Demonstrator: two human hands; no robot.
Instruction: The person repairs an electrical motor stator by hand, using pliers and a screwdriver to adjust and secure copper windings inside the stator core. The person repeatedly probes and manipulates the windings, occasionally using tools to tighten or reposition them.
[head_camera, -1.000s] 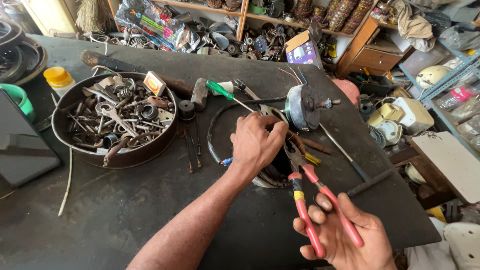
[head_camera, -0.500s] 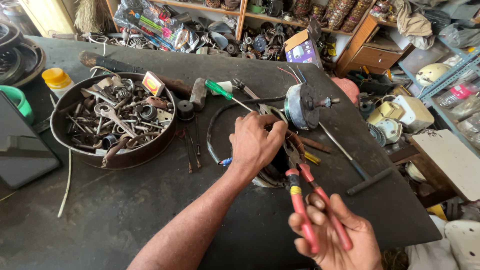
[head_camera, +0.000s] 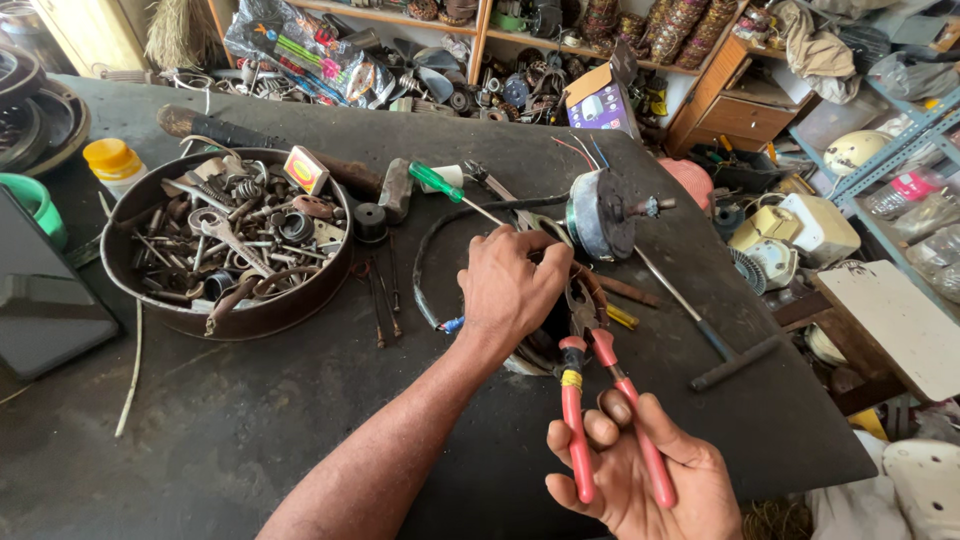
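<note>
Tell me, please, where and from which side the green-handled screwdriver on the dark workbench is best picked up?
Grip the green-handled screwdriver by its green plastic handle, coming from above on the far side. The handle lies flat, thick and clear of other things, while its thin shaft runs toward the left hand, so that end looks crowded.

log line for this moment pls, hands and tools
left hand pressing down on round part on table | right hand gripping red-handled pliers, nose at the part | green screwdriver lying behind
</note>
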